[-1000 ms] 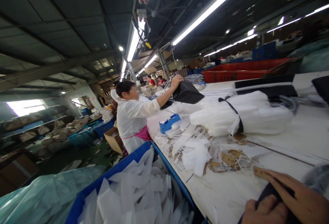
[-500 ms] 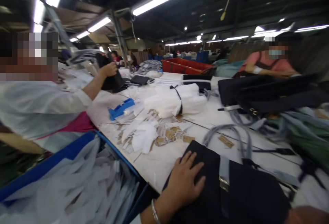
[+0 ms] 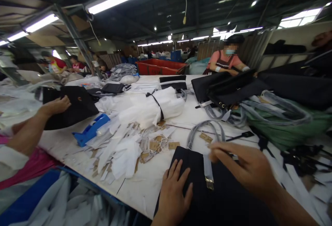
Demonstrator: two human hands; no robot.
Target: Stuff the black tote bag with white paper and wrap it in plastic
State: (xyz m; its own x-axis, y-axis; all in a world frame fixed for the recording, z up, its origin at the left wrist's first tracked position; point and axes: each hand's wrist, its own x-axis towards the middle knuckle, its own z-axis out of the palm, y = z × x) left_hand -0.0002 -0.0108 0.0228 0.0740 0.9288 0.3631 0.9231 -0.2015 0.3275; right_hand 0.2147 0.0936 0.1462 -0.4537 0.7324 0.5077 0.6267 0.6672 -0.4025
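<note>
A black handbag [image 3: 228, 201] lies on the white table in front of me. My left hand [image 3: 173, 191] rests flat on its left side with the fingers spread. Over the bag's upper part is my right hand [image 3: 249, 167], its fingers curled and their tips together near the top of the grey-covered strap [image 3: 207, 167]. Whatever those fingertips pinch, if anything, is too small to make out. A gold buckle [image 3: 209, 183] sits at the strap's lower end. Clear-wrapped handles [image 3: 204, 125] arch from the bag's far edge.
Paper scraps [image 3: 121, 153], brown tags [image 3: 155, 145] and a blue tape dispenser [image 3: 92, 129] lie left of centre. Behind them is a tied white bundle [image 3: 145, 108]. Black bags [image 3: 223, 87] are piled at right. At left a co-worker's hand [image 3: 57, 105] holds a black bag [image 3: 77, 105].
My right hand has come in from the lower right to above the bag. The view has turned right. My left hand stays spread on the bag.
</note>
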